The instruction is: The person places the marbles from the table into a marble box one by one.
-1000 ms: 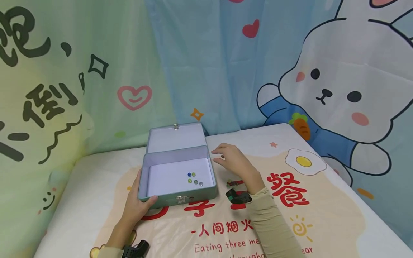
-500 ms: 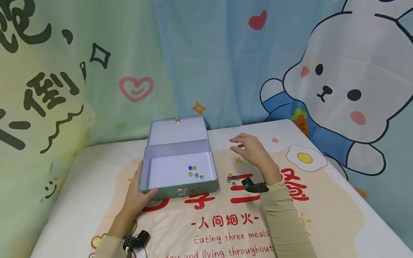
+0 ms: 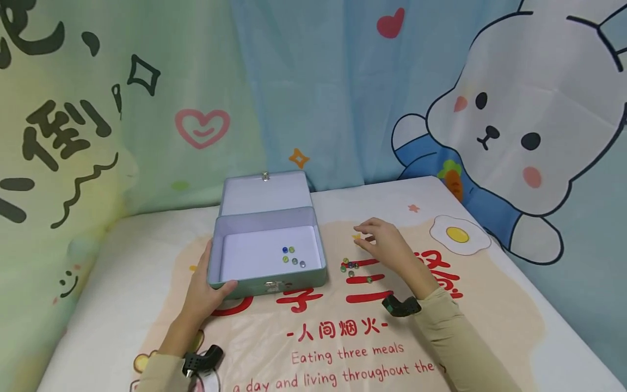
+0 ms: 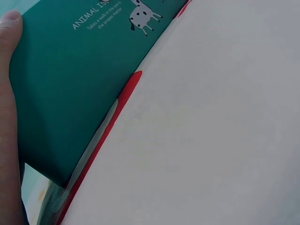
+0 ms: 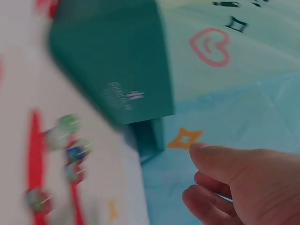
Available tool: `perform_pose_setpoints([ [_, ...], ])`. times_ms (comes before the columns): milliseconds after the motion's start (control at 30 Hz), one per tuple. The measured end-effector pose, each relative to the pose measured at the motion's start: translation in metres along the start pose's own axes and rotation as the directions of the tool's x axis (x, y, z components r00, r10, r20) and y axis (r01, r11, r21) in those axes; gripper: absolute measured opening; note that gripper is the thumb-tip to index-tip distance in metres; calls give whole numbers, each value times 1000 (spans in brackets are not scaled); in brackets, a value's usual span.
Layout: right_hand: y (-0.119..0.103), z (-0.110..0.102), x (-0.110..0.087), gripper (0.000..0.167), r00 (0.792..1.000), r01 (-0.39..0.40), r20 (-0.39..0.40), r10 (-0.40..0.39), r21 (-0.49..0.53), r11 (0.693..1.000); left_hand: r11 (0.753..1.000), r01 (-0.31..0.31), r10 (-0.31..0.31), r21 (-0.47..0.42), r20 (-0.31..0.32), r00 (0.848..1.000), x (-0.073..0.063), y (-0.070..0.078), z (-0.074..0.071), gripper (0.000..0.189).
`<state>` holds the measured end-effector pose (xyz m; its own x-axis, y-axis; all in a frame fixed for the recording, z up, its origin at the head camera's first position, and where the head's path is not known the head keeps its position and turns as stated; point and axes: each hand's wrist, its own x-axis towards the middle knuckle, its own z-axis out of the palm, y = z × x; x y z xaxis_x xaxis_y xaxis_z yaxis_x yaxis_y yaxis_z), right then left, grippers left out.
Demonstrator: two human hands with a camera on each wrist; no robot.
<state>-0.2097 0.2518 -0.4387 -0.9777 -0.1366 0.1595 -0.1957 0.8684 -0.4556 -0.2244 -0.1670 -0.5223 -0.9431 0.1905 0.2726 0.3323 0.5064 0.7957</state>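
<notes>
A green tin box (image 3: 266, 284) with its lid (image 3: 266, 195) raised stands on the cloth. Several glass marbles (image 3: 286, 259) lie inside, toward the right. My left hand (image 3: 206, 286) grips the front left corner, fingers along the side and thumb at the front; in the left wrist view the thumb (image 4: 8, 35) lies against the green wall (image 4: 70, 89). More marbles (image 3: 350, 265) sit on the cloth right of the box, one (image 3: 369, 280) apart from the cluster. My right hand (image 3: 387, 245) hovers above and right of them, fingers loosely bent, nothing visible between them.
A printed cloth (image 3: 338, 326) with red lettering covers the table. Behind it hangs a curtain (image 3: 303, 98) with a cartoon rabbit at right. Each wrist wears a black camera mount (image 3: 401, 306).
My right hand has moved right, away from the box's side, then lowered toward the marbles on the cloth, which its wrist partly hid before. My left hand keeps its grip on the box.
</notes>
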Motion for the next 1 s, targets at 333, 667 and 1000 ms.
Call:
perform_pose_setpoints([
  [333, 9, 13, -42, 41, 1000, -10, -19, 11, 29, 1000, 1000, 1, -1, 13, -7, 1000, 0, 0, -8, 108],
  [667, 17, 27, -65, 34, 1000, 0, -1, 0, -24, 1000, 999, -23, 23, -29, -5, 1000, 0, 6, -2, 108],
  [1000, 22, 35, -70, 27, 998, 65, 13, -65, -35, 997, 1000, -11, 11, -24, 1, 1000, 0, 8, -2, 107],
])
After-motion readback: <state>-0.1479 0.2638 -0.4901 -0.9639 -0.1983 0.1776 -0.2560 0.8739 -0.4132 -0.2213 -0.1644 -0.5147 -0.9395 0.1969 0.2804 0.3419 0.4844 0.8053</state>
